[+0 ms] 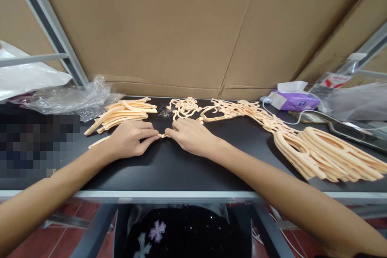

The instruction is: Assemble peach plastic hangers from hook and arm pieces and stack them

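My left hand (130,139) is closed in a pinch on a thin cream-coloured strip (163,135), a short bit of which shows between my hands. A pale strip end also pokes out to the left, behind the left wrist. Fingers bent, my right hand (192,135) pinches the strip's other side; most of its fingertips are hidden. Just beyond the left hand lies a pile of cream strips (127,113). Behind the right hand are curly thin offcuts (186,107) and a tangle of looped cream pieces (238,109).
Long cream pieces with oval openings (326,153) lie stacked at the right. Behind them are a purple tissue pack (294,100), a white cable, a phone-like dark object (356,131) and a plastic bottle (341,72). Clear plastic wrap (75,96) lies back left. Cardboard (157,28) walls the rear.
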A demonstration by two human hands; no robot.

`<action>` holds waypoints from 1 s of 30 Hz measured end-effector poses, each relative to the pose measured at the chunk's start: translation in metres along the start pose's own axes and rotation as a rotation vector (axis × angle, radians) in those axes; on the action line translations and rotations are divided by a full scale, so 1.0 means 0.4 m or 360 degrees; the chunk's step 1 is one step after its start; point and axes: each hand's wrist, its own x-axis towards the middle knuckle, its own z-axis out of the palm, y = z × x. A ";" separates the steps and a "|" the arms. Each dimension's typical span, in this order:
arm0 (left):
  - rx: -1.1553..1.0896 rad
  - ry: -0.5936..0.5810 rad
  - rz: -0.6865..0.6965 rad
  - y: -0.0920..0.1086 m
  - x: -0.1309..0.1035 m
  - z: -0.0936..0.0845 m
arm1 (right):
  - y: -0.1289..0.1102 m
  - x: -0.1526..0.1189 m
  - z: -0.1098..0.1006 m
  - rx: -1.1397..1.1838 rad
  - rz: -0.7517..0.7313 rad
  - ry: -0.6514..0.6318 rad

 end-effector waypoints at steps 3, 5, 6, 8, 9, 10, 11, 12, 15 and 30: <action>0.0014 -0.0016 0.0029 -0.001 0.000 -0.003 | -0.002 0.000 -0.001 -0.0044 -0.0025 0.0010; 0.0038 -0.0036 0.0045 -0.001 0.000 -0.005 | -0.003 0.000 -0.003 -0.0085 -0.0040 0.0006; 0.0053 -0.0046 0.0054 -0.001 0.001 -0.007 | -0.003 0.000 -0.003 -0.0107 -0.0047 0.0003; 0.0086 -0.0063 0.0070 -0.001 0.001 -0.009 | -0.003 -0.001 -0.004 -0.0141 -0.0056 0.0002; 0.0095 -0.0069 0.0079 -0.001 0.001 -0.010 | -0.002 -0.001 -0.004 -0.0152 -0.0059 0.0005; 0.0097 -0.0072 0.0085 -0.001 0.001 -0.010 | -0.002 -0.001 -0.003 -0.0158 -0.0065 0.0010; 0.0092 -0.0079 0.0089 -0.001 0.002 -0.010 | -0.002 -0.001 -0.003 -0.0160 -0.0072 0.0017; 0.0081 -0.0089 0.0090 -0.001 0.002 -0.010 | -0.001 -0.001 -0.002 -0.0158 -0.0080 0.0024; 0.0043 -0.0138 0.0089 -0.001 0.005 -0.009 | 0.000 0.000 0.001 -0.0152 -0.0110 0.0032; 0.0165 -0.0320 0.0000 0.011 0.015 -0.027 | 0.005 0.007 -0.001 -0.0196 -0.0216 0.0013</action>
